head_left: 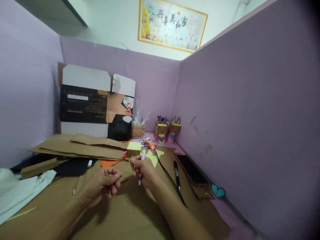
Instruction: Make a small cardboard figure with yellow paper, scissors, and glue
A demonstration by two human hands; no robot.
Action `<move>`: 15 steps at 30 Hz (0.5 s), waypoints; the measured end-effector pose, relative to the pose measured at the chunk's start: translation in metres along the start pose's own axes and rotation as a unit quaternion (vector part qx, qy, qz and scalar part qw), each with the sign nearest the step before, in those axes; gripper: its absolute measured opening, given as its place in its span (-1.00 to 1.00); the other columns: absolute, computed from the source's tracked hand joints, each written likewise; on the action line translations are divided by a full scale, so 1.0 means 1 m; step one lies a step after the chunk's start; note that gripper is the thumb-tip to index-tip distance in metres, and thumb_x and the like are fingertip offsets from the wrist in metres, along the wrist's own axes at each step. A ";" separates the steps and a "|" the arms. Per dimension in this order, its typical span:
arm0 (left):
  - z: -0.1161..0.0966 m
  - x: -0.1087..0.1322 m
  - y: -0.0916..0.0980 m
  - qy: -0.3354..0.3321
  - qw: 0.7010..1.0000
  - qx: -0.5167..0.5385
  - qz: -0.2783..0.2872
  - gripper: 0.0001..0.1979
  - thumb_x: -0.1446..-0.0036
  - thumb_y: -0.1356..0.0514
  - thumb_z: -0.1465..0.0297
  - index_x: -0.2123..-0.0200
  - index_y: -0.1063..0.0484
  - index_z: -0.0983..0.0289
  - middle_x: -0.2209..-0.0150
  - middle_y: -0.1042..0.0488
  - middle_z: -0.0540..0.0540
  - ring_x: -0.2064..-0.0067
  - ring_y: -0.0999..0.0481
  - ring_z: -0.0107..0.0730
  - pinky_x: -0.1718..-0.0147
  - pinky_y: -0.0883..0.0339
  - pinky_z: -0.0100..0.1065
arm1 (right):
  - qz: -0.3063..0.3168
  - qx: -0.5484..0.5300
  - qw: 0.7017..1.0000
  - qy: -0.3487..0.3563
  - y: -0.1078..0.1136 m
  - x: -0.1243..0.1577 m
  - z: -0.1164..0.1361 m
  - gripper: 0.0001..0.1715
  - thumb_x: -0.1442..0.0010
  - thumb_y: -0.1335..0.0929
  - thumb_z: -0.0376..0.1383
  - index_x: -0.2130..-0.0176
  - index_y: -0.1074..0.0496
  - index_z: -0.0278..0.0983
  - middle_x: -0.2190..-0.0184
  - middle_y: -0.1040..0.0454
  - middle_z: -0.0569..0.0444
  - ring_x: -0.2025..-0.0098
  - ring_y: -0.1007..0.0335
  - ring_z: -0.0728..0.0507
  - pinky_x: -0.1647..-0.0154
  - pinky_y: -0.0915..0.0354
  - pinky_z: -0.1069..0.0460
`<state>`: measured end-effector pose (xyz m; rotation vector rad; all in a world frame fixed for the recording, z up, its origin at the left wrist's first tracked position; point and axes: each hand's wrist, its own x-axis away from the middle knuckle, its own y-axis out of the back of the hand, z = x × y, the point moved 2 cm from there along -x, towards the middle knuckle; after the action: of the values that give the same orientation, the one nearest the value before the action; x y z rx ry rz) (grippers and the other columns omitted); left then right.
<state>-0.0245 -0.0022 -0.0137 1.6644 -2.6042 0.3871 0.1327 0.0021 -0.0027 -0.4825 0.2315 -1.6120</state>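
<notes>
My right hand (145, 169) is closed around a white marker (143, 155), held upright with its lower end pointing at the cardboard mat (132, 216). A small brown piece seems to be between its thumb and forefinger. To its left, my left hand (107, 183) hovers over the mat with fingers curled and thumb pressed to the forefinger; anything in that pinch is too small to make out. Just beyond my hands sits a small box (133, 149) with a yellow top. A white cap (90, 163) lies left of my left hand.
Cardboard sheets (85, 146) lie at the back left, before an unfolded printed box (83, 105). At the right are a black pen (177, 175), a phone (193, 169) and a blue heart (218, 191). Two box-headed figures (162, 130) stand behind. White cloth (32, 186) lies left.
</notes>
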 end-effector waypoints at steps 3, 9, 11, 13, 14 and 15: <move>-0.002 -0.001 0.002 -0.007 1.000 0.010 -0.015 -0.68 0.25 -0.37 0.27 0.46 -0.37 0.34 0.72 -0.38 -0.04 0.77 -0.21 -0.63 0.84 -0.02 -0.61 | 0.015 -0.050 0.998 -0.041 0.001 -0.001 0.003 -0.82 0.16 -0.37 -0.44 0.58 -0.23 -0.31 0.76 -0.10 0.31 0.76 0.13 0.16 0.79 0.25 0.24; -0.010 0.000 0.006 -0.062 0.990 0.094 -0.081 -0.82 0.23 -0.27 0.44 0.45 -0.37 0.32 0.84 -0.16 -0.17 0.82 0.08 -0.73 0.86 0.21 -0.65 | 0.013 -0.102 0.991 -0.082 0.003 -0.004 0.002 -0.84 0.11 -0.33 -0.49 0.55 -0.23 -0.32 0.76 -0.08 0.31 0.77 0.13 0.17 0.81 0.27 0.26; -0.013 0.001 0.006 -0.081 0.984 0.119 -0.103 -0.85 0.23 -0.26 0.45 0.49 -0.36 0.31 0.86 -0.09 -0.20 0.83 0.11 -0.71 0.87 0.22 -0.63 | 0.015 -0.109 0.990 -0.087 0.003 -0.005 0.001 -0.85 0.10 -0.32 -0.50 0.55 -0.23 -0.32 0.76 -0.10 0.31 0.78 0.12 0.18 0.82 0.26 0.27; -0.016 0.001 0.006 -0.095 0.981 0.122 -0.114 -0.82 0.18 -0.26 0.42 0.42 -0.38 0.31 0.86 -0.07 -0.21 0.82 0.12 -0.70 0.87 0.20 -0.63 | 0.017 -0.111 0.990 -0.091 0.003 -0.005 0.000 -0.85 0.10 -0.31 -0.51 0.54 -0.22 -0.32 0.76 -0.10 0.31 0.78 0.11 0.18 0.82 0.26 0.27; -0.016 0.002 0.006 -0.098 0.982 0.118 -0.114 -0.78 0.15 -0.26 0.40 0.35 -0.39 0.31 0.86 -0.06 -0.22 0.82 0.14 -0.69 0.88 0.20 -0.63 | 0.018 -0.111 0.989 -0.092 0.003 -0.005 0.000 -0.85 0.09 -0.31 -0.51 0.55 -0.22 -0.32 0.76 -0.10 0.31 0.78 0.11 0.18 0.82 0.26 0.27; -0.016 0.002 0.006 -0.096 0.983 0.110 -0.111 -0.72 0.12 -0.26 0.37 0.27 -0.40 0.32 0.86 -0.04 -0.23 0.82 0.15 -0.69 0.87 0.20 -0.62 | 0.019 -0.110 0.989 -0.092 0.003 -0.005 0.000 -0.84 0.09 -0.31 -0.51 0.55 -0.22 -0.32 0.76 -0.09 0.31 0.78 0.11 0.18 0.82 0.26 0.27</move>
<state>-0.0326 0.0025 0.0012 2.1398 -2.5405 0.5455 0.1353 0.0070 -0.0051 -0.7883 0.2795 -1.5002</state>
